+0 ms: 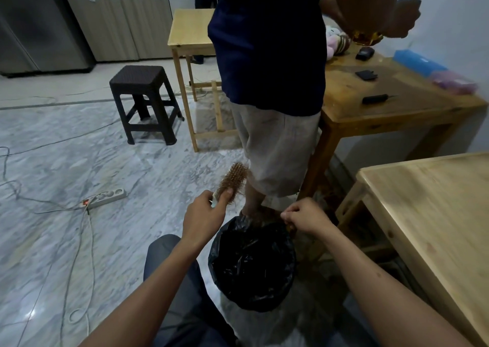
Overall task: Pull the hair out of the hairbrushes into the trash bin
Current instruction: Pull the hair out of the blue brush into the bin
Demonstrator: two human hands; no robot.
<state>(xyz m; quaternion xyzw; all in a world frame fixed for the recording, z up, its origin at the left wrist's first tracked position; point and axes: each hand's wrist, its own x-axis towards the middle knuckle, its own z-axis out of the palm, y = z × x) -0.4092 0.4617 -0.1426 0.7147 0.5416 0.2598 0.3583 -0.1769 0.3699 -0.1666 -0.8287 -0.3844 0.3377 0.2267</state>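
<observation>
While the left hand (205,211) has its grip curled round the handle end of the hairbrush (232,181), thumb pressed up against the base of the bristles, the brush head pokes up and to the right, toward the middle of the frame, with a fuzzy mat of brownish hair (239,188) hanging off it. So the long axis runs from lower left to upper right, bristles facing the camera more or less. The right hand (304,218) sits just right of center, over the far rim of the trash bin (251,264), fingers curled tight in a pinch. Looks like it's got a few strands between the fingertips, but they're too thin and blurry for me to swear to it. The bin with its black bag is right below and between both hands, in front of the person's knee. Key thing for the next pull, I reckon: the brush is up and to the left of the right hand, close but not touching, so the right hand is the free one that has to reach across to the left, grab the clump near the bristles and drag it back down over the bag. Someone else is standing just behind the bin, beside a wooden table (397,100) in the upper right, so not a lot of room.
</observation>
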